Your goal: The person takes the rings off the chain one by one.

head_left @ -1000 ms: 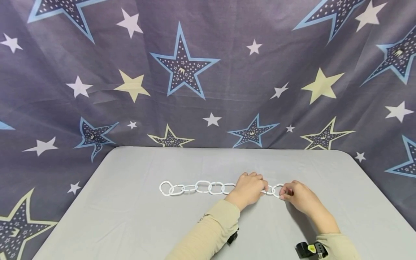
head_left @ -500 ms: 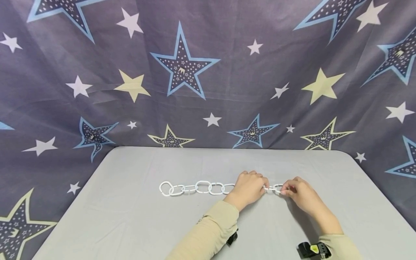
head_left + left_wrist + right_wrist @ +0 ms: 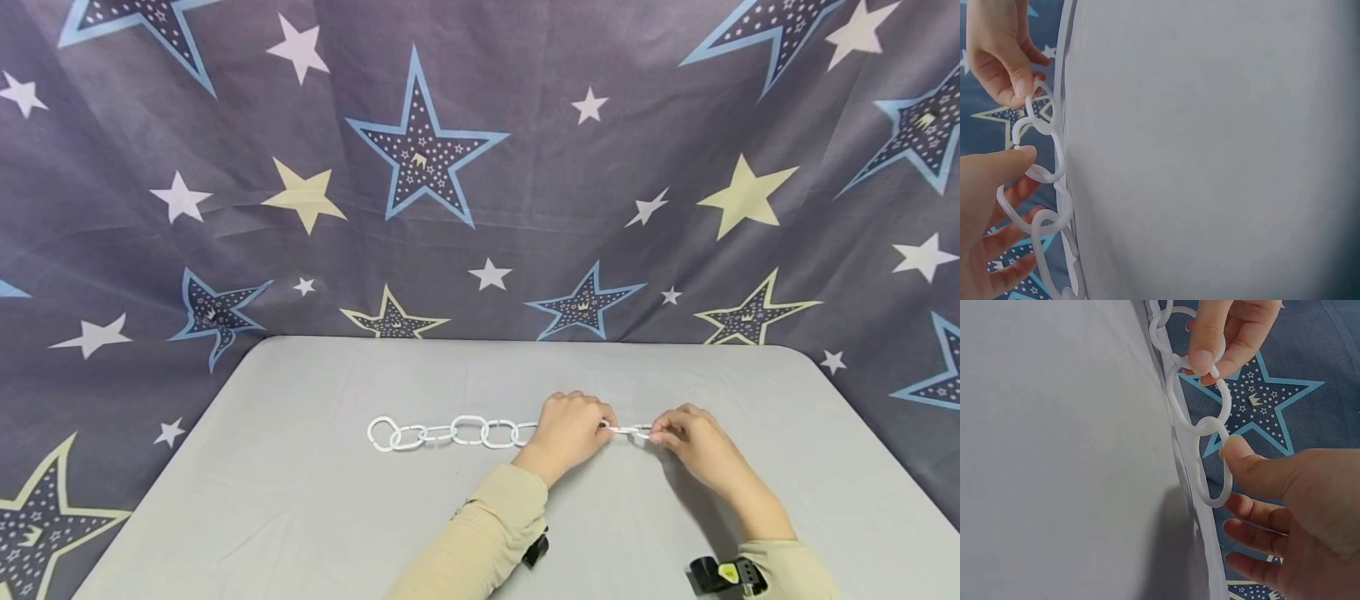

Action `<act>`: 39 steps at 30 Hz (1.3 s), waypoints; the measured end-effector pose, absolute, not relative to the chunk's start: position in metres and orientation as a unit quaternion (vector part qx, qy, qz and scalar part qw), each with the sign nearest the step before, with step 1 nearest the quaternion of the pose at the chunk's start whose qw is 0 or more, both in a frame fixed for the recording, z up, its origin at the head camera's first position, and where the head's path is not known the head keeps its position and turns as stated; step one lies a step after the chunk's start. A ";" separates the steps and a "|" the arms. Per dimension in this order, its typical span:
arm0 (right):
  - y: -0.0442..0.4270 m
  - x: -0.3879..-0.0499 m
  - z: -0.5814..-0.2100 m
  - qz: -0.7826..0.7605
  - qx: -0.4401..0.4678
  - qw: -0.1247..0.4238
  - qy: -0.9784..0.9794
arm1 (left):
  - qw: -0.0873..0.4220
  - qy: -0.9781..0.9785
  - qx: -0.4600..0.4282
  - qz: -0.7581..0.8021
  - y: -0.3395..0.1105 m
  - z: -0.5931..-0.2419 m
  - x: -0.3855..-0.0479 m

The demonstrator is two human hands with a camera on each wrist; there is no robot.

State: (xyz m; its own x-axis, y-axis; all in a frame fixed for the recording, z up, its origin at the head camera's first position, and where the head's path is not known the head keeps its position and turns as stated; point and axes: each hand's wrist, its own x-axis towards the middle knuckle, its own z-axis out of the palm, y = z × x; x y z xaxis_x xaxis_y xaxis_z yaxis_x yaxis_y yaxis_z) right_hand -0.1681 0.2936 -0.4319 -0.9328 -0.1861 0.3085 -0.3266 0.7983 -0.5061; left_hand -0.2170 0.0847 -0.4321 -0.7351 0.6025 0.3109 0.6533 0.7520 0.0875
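Observation:
A chain (image 3: 468, 417) of several white plastic links lies in a line across the table, its left part flat on the surface. My left hand (image 3: 572, 425) pinches one link (image 3: 1059, 150) between thumb and fingers and covers part of the chain in the head view. To its right, my right hand (image 3: 701, 446) holds the end link (image 3: 1198, 465) between thumb and index finger. That end link hooks through a neighbouring link (image 3: 1171, 394), which reaches up to the left fingers. A small gap shows in the link the left hand pinches.
The grey-covered table (image 3: 315, 517) has rounded far corners. Behind it hangs a dark curtain (image 3: 525, 192) printed with stars. Both forearms wear beige sleeves (image 3: 487, 533), with a black wrist device (image 3: 716, 575) by the right cuff.
The right hand has shifted slightly right and away from the person, with the end link. The links between the hands now look straighter and more edge-on. The left hand has moved slightly left.

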 end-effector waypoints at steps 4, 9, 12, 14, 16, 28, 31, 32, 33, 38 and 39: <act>0.292 -0.168 -0.431 0.291 0.124 0.117 -0.941 | 0.134 -0.928 -0.332 -0.106 0.083 -0.432 -0.217; 0.291 -0.168 -0.430 0.293 0.111 0.113 -0.943 | 0.140 -0.927 -0.327 -0.117 0.082 -0.431 -0.216; 0.290 -0.169 -0.429 0.286 0.109 0.115 -0.945 | 0.145 -0.927 -0.324 -0.121 0.081 -0.431 -0.216; 0.289 -0.169 -0.428 0.289 0.105 0.114 -0.945 | 0.148 -0.927 -0.320 -0.126 0.081 -0.431 -0.216; 0.289 -0.169 -0.428 0.294 0.102 0.110 -0.944 | 0.146 -0.928 -0.315 -0.132 0.081 -0.431 -0.215; 0.287 -0.169 -0.427 0.293 0.104 0.123 -0.943 | 0.128 -0.934 -0.279 -0.184 0.079 -0.428 -0.212; 0.286 -0.169 -0.427 0.288 0.110 0.133 -0.942 | 0.130 -0.935 -0.273 -0.187 0.078 -0.428 -0.212; 0.286 -0.169 -0.427 0.286 0.112 0.136 -0.942 | 0.131 -0.935 -0.272 -0.188 0.078 -0.428 -0.212; 0.285 -0.169 -0.426 0.285 0.113 0.139 -0.942 | 0.131 -0.935 -0.270 -0.189 0.078 -0.428 -0.212; 0.284 -0.168 -0.426 0.279 0.121 0.148 -0.941 | 0.129 -0.935 -0.264 -0.200 0.077 -0.428 -0.211; 0.284 -0.168 -0.426 0.277 0.123 0.150 -0.941 | 0.127 -0.935 -0.263 -0.203 0.077 -0.428 -0.211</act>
State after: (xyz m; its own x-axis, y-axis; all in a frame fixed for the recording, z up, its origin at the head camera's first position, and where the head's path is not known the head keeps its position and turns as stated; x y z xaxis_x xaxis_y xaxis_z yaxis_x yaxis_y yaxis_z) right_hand -0.1683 0.2843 -0.4259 -0.9246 -0.1479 0.3510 -0.3145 0.8163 -0.4845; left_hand -0.2110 0.0767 -0.4283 -0.8296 0.4392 0.3447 0.5426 0.7797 0.3125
